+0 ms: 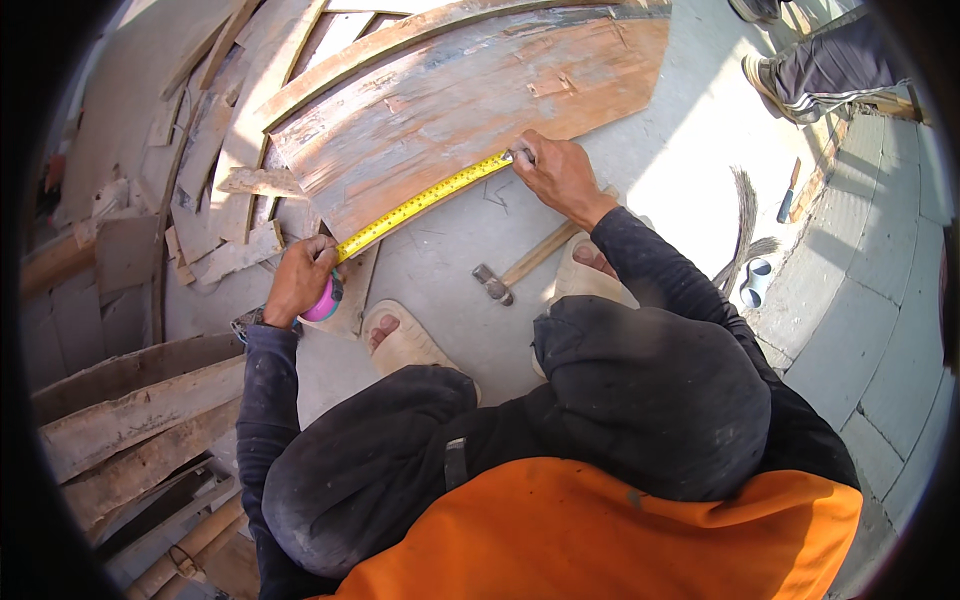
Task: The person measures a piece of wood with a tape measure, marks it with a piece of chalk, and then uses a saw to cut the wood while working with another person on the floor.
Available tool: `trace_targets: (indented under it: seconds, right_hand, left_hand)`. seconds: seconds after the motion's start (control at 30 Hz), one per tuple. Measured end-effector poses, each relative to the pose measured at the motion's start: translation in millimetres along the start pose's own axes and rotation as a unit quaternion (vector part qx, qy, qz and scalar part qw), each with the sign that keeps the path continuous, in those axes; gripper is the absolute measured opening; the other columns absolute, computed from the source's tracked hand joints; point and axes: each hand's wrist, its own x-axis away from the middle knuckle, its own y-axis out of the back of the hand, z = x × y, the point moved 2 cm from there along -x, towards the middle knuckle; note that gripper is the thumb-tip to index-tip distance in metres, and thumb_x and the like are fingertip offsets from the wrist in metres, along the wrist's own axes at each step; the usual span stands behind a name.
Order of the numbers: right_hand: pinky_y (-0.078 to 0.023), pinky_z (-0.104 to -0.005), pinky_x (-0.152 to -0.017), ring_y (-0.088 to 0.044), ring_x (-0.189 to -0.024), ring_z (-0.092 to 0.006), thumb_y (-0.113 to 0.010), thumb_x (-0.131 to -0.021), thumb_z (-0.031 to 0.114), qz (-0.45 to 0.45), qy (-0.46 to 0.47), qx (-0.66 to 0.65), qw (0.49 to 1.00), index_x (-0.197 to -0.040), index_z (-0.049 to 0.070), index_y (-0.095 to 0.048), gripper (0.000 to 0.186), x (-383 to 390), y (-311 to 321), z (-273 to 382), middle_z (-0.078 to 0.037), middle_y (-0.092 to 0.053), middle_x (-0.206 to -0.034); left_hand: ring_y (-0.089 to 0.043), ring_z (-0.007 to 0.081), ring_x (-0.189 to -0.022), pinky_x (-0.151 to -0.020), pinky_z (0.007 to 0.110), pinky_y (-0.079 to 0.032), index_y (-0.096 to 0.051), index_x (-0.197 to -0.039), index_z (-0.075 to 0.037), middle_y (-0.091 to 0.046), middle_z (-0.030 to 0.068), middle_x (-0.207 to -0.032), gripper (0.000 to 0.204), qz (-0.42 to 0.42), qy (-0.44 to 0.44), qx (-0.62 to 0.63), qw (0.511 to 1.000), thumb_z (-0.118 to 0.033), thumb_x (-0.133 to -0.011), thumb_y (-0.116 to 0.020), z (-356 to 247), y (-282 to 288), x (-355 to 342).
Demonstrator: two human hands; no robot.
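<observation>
My right hand (556,178) pinches the end of the yellow tape (420,204); my left hand (295,282) grips its pink case (322,303). From afar, I see it along the board (455,110) edge; a slipping pinch could let it recoil.

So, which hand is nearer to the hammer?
Right. The right hand, at the end of the yellow tape, is close to the hammer handle; the left hand, on the pink case, is farther away, left of the hammer head.
</observation>
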Motion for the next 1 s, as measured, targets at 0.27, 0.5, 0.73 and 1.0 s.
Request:
trace_targets:
  seconds: [0.27, 0.5, 0.73, 1.0]
  right_hand:
    - [-0.055, -0.0539, -0.073, -0.073, -0.08, -0.0431, -0.068, -0.095, 0.022, 0.061, -0.013, 0.046, 0.997, -0.104, 0.003, -0.069, 0.021, -4.3, -1.2, 1.4, -0.023, -0.073, -0.082]
    - [-0.055, -0.0549, -0.073, -0.072, -0.08, -0.0441, -0.069, -0.094, 0.024, 0.07, -0.01, 0.074, 0.995, -0.104, 0.003, -0.069, 0.023, -2.7, 4.7, 4.2, -0.023, -0.073, -0.08]
    - [-0.054, -0.0547, -0.073, -0.071, -0.08, -0.0443, -0.065, -0.099, 0.022, 0.025, -0.023, 0.018, 0.999, -0.105, 0.004, -0.068, 0.019, 0.0, 8.2, 3.2, -0.023, -0.073, -0.082]
    - [-0.055, -0.0537, -0.073, -0.071, -0.08, -0.0443, -0.065, -0.097, 0.02, 0.061, -0.005, 0.026, 0.998, -0.105, 0.003, -0.068, 0.019, 6.9, -1.0, -1.4, -0.024, -0.073, -0.083]
  left_hand:
    - [-0.07, 0.022, -0.071, -0.074, 0.037, -0.054, -0.069, -0.092, -0.001, -0.074, 0.0105, -0.079, 0.029, -0.004, -0.001, 0.01, 1.0, -0.023, -0.104, -0.054, 6.7, -6.1, -0.9]
    - [-0.07, 0.0242, -0.074, -0.075, 0.039, -0.054, -0.07, -0.09, -0.001, -0.074, 0.0119, -0.08, 0.03, -0.01, 0.002, 0.036, 0.999, -0.022, -0.103, -0.055, 13.7, -9.6, -1.1]
    - [-0.07, 0.0281, -0.073, -0.076, 0.04, -0.054, -0.07, -0.089, -0.001, -0.072, 0.0147, -0.077, 0.031, -0.011, -0.003, 0.033, 0.999, -0.024, -0.102, -0.054, 15.5, -11.5, -2.9]
    - [-0.069, 0.0293, -0.071, -0.074, 0.041, -0.054, -0.071, -0.089, -0.001, -0.072, 0.0152, -0.076, 0.032, -0.036, -0.028, 0.012, 0.999, -0.026, -0.101, -0.055, 14.4, -11.6, -1.0]
